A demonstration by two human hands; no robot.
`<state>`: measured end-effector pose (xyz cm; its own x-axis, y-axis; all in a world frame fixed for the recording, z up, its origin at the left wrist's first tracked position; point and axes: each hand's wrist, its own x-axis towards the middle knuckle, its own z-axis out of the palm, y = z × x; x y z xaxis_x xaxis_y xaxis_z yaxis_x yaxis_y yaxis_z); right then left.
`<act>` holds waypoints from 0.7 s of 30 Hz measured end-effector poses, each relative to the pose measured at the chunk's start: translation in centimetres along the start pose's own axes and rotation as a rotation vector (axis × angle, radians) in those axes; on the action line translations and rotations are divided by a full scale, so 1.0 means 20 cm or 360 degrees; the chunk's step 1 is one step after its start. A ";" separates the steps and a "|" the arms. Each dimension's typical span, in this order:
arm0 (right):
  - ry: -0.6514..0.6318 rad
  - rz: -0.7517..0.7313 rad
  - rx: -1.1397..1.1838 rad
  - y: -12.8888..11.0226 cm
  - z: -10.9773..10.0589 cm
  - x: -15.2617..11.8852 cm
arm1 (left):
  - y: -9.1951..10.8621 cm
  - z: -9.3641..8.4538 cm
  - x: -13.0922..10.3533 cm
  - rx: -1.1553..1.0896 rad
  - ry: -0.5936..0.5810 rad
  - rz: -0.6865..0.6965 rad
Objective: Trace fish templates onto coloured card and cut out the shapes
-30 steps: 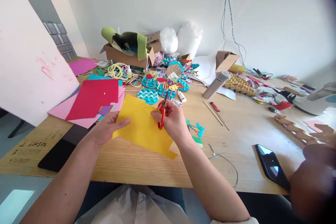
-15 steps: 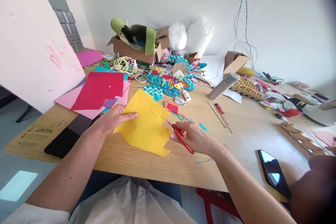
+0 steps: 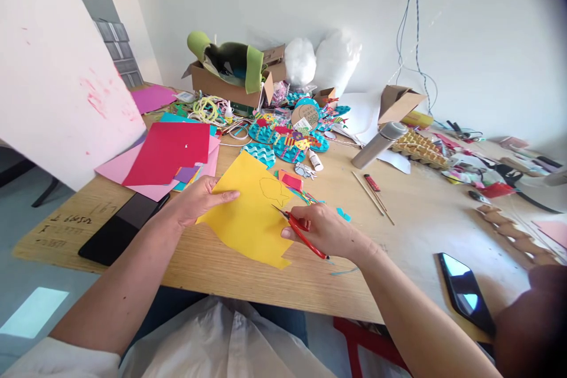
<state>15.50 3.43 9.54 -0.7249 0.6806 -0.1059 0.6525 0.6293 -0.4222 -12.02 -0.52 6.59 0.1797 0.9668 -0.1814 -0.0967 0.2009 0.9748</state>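
Observation:
My left hand (image 3: 206, 201) pinches the left side of a yellow paper sheet (image 3: 243, 221), thumb on top. A fish outline (image 3: 273, 191) is drawn in thin line near the sheet's upper right, and the lower right corner has a cut-out notch. Red-handled scissors (image 3: 303, 237) are gripped in my right hand (image 3: 321, 230). Their narrow blades point up and left over the sheet, just below the drawn fish; whether they touch the paper I cannot tell. Small colored paper scraps (image 3: 292, 182) lie just beyond the sheet.
Red paper (image 3: 170, 150) and pink sheets lie left, beside a black tablet-like object (image 3: 117, 236). Blue wavy craft pieces (image 3: 287, 144) sit behind. A grey flask (image 3: 380, 146), wooden sticks (image 3: 370, 194) and a phone (image 3: 465, 289) are to the right. A blurred brown shape fills the lower right edge.
The yellow sheet has shifted slightly right in my left hand's hold. The scissors have moved a little left, so their blades now overlap the sheet.

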 end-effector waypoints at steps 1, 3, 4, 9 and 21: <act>0.0004 0.0001 0.0018 0.00 0.00 0.00 | 0.00 0.00 0.00 -0.0002 0.0000 0.0001; 0.0012 0.0007 0.0030 0.01 0.01 0.00 | 0.00 0.00 0.00 -0.0007 0.0011 -0.0002; 0.0017 0.0009 0.0031 0.01 0.01 0.00 | 0.00 0.01 0.00 -0.0009 0.0017 -0.0006; 0.0029 0.0014 0.0055 0.03 0.03 0.00 | 0.00 0.00 0.00 0.0012 0.0049 -0.0013; 0.0123 -0.0018 0.0012 0.04 0.03 0.00 | -0.01 0.02 0.01 0.0009 0.0018 -0.0043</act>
<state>15.90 3.69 8.62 -0.7130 0.7005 -0.0312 0.6423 0.6346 -0.4298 -11.53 -0.38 6.31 0.1710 0.9628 -0.2092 -0.0865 0.2262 0.9702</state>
